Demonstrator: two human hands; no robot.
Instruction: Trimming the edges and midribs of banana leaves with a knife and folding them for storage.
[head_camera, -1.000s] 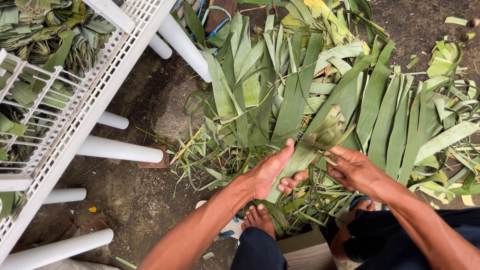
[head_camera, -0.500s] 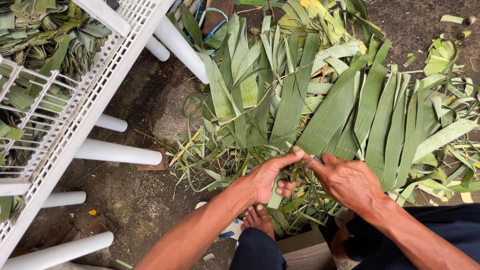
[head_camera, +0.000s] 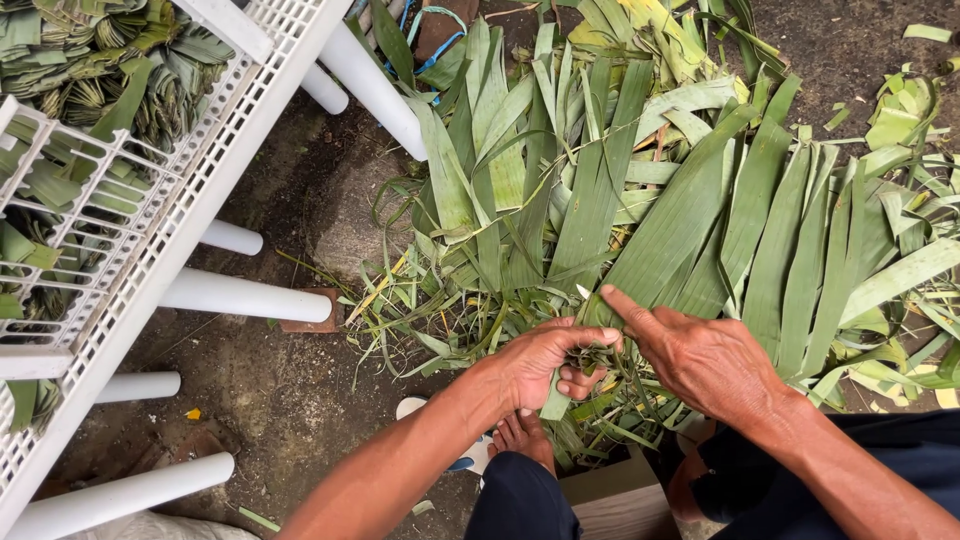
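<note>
A long green leaf strip (head_camera: 672, 232) runs from the pile toward me. My left hand (head_camera: 545, 362) is closed around its near end. My right hand (head_camera: 700, 360) rests just beside it, index finger stretched onto the base of the same strip; its palm is hidden, so I cannot see whether it grips anything. Both hands touch each other over the strip. A broad pile of green leaf strips (head_camera: 800, 240) fans out on the ground beyond them. My bare foot (head_camera: 522, 436) shows below my left hand.
A white plastic chair (head_camera: 200, 190) lies on its side at left, with folded leaf pieces (head_camera: 90, 70) behind its lattice and its legs (head_camera: 245, 297) pointing right. Bare dirt ground (head_camera: 270, 400) lies below it. A wooden block (head_camera: 610, 500) sits between my knees.
My hands have come together at the strip's near end. The right hand slid left from the leaf's middle, and the strip now lies flatter on the pile.
</note>
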